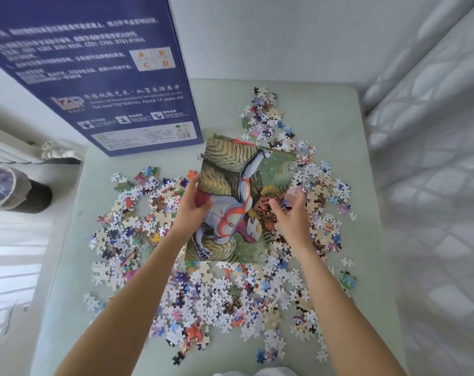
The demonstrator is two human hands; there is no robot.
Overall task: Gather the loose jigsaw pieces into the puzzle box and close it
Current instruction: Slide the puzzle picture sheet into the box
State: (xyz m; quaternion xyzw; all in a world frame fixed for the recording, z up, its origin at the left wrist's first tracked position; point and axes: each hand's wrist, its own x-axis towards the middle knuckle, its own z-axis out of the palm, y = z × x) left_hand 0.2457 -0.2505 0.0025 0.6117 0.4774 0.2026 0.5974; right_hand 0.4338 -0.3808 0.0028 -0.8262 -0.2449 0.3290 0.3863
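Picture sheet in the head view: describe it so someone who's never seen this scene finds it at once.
Start at the pale green table, which is strewn with loose jigsaw pieces. In the middle of them lies the picture sheet, gripped at its near-left edge by the left hand, with the right hand at its right side. It is the only large flat rectangle there, printed with a red-and-silver figure on green.

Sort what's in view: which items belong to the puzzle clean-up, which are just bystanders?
Job:
- loose jigsaw pieces scattered over the pale green tabletop
- picture-printed puzzle sheet, gripped by the left hand
- right hand, fingers over pieces
- dark blue printed cardboard box panel

Bystanders:
- white radiator
- lined bin
- white quilted mattress
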